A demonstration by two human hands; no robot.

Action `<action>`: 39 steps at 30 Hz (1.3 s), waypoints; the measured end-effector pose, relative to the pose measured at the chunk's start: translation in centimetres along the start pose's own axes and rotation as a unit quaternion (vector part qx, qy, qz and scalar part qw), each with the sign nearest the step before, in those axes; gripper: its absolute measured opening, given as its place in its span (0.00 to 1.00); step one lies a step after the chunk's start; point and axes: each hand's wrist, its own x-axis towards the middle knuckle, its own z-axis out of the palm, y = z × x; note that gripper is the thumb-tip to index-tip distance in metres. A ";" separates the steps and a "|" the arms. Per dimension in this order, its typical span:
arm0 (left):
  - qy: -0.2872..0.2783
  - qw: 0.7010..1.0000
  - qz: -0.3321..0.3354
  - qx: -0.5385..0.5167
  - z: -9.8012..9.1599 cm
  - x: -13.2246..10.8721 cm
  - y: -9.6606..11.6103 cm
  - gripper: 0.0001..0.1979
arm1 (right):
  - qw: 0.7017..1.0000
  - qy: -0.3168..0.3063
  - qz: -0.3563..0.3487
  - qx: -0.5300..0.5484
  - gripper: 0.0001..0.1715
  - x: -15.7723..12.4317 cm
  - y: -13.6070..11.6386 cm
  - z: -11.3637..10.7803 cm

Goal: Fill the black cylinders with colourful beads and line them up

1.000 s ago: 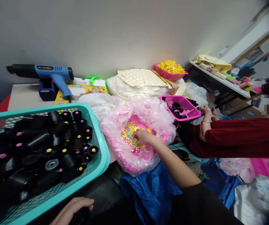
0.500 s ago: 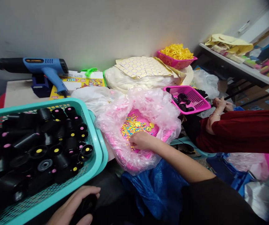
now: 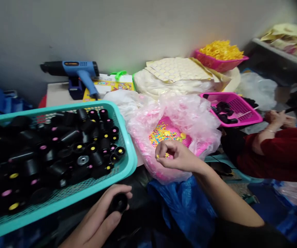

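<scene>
My left hand (image 3: 104, 213) is wrapped round a black plastic cylinder (image 3: 119, 203), its round hollow end facing up. Thumb and index finger of my right hand (image 3: 175, 155) pinch a small yellow bead (image 3: 158, 156) just above a plastic-lined pink basket (image 3: 190, 140). Inside that basket lie many tiny yellow, blue and pink beads (image 3: 161, 132). To the left, a turquoise basket (image 3: 130, 151) is heaped with similar black cylinders (image 3: 71, 137), many with a yellow or pink dot at the end.
A blue heat gun (image 3: 83, 70) rests on its stand at the back left. Behind the beads lie sticker sheets (image 3: 174, 69) and a basket of yellow parts (image 3: 221, 51). A pink basket with black pieces (image 3: 241, 106) stands near a person in a red sleeve (image 3: 288, 151).
My right hand has lifted out of the beads with a yellow one between its fingertips. My left hand has risen with the black cylinder. The view has turned left.
</scene>
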 end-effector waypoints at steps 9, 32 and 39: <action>0.090 0.988 0.103 0.069 -0.6 -1.2 1.3 0.16 | 0.977 -0.068 -0.015 0.201 0.01 0.6 -6.2 7.7; 0.101 0.952 0.224 0.183 -2.5 -1.3 -0.3 0.16 | 0.890 -0.121 0.145 0.414 0.20 2.0 -5.7 13.4; 0.090 0.963 0.226 0.120 -1.9 -1.5 0.5 0.16 | 0.846 -0.158 0.172 0.480 0.31 2.4 -5.6 14.3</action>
